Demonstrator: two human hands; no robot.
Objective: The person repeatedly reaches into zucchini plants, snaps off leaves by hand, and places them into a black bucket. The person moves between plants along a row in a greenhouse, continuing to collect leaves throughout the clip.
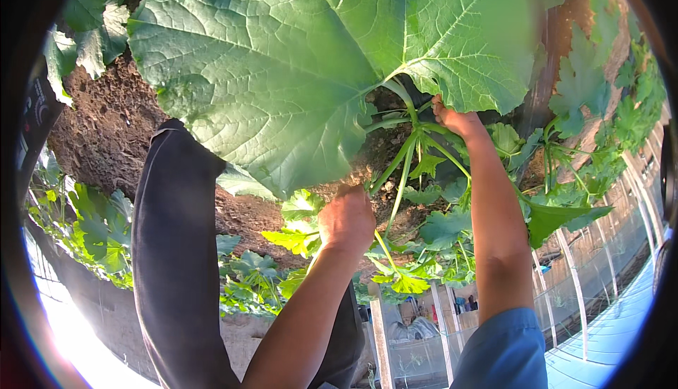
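Observation:
A squash-type plant with a thick green stem (414, 127) stands before me. One very large, pale-veined leaf (265, 66) spreads over the top middle of the view. Below and left of the stem, my left hand (347, 217) is closed around a green leaf stalk (394, 164) that runs down from the stem; its fingertips are turned away. My right hand (456, 120) is at the right of the stem, just under the big leaf's lower edge. Its fingers are bent near the stalks and partly hidden, so whether they grip anything cannot be told.
Brown soil (116, 124) lies beneath. Dark trouser legs (177, 251) are at lower left and centre. More lobed leaves (445, 227) crowd below and at right. Pale posts (381, 341) and clear sheeting stand along the lower edge, with a low wall (238, 331) at lower left.

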